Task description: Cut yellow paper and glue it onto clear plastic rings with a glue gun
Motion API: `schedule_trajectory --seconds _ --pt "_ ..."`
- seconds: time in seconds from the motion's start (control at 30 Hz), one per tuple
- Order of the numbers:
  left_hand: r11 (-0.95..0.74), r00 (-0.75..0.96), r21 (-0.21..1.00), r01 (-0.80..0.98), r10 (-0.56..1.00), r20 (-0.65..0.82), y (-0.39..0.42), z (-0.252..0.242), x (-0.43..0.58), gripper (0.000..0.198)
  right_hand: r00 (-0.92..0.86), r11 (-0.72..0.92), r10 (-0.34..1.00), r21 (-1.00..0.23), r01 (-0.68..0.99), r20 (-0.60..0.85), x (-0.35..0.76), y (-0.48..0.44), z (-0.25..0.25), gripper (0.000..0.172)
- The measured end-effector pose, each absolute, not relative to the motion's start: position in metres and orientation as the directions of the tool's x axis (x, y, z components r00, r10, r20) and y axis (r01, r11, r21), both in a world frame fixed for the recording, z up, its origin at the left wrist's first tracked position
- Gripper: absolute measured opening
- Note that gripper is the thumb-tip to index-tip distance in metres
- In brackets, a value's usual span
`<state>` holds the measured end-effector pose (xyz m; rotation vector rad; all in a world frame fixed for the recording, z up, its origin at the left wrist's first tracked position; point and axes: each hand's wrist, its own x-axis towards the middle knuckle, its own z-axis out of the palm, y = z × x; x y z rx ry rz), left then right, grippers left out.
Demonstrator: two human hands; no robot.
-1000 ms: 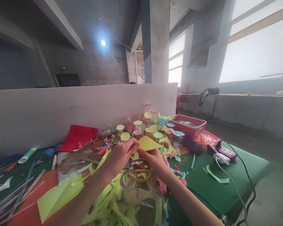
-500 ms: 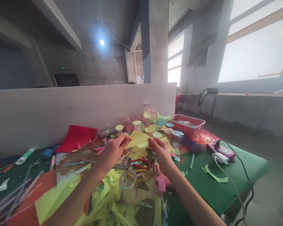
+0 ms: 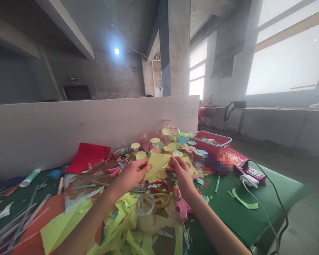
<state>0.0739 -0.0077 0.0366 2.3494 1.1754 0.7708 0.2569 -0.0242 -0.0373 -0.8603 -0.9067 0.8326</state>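
Head view, and from where I stand a yellow paper sheet [image 3: 157, 162] spans both grips: left hand [image 3: 134, 174] pinches its left edge, right hand [image 3: 182, 173] its right corner. It looks thin, plain and angular.

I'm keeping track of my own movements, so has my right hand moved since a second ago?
Yes. Your right hand has moved rightward, closer to the red basket, which sits at nearly the same spot in view.
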Motion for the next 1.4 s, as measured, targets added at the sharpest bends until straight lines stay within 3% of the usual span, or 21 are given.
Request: schedule_trajectory --seconds 0.2,0.47,0.77,1.07,1.23,1.4 --pt "-0.459 0.488 0.728 0.51 0.851 0.195 -0.007 0.04 0.073 0.036 0.318 0.394 0.894 -0.89 -0.23 0.314 0.254 -0.025 -0.035 0.034" --pt "-0.44 0.455 0.818 0.371 0.854 0.254 -0.006 0.036 0.077 0.025 -0.065 0.36 0.927 -0.925 -0.123 0.369 0.238 -0.035 -0.035 0.041" --pt "-0.351 0.434 0.841 0.411 0.887 0.158 -0.003 0.028 0.079 0.029 -0.007 0.425 0.904 -0.903 -0.062 0.426 0.235 -0.035 -0.035 0.041" --pt "-0.398 0.394 0.874 0.279 0.877 0.274 -0.008 0.047 0.074 0.036 -0.033 0.468 0.882 -0.864 0.188 0.471 0.234 -0.033 -0.045 0.034" --pt "-0.419 0.391 0.84 0.344 0.877 0.278 -0.007 0.045 0.072 0.031 -0.098 0.496 0.866 -0.814 0.301 0.491 0.233 -0.036 -0.045 0.032" --pt "-0.39 0.367 0.829 0.401 0.898 0.245 -0.006 0.042 0.07 0.034 -0.135 0.518 0.854 -0.797 0.312 0.502 0.232 -0.038 -0.045 0.031"
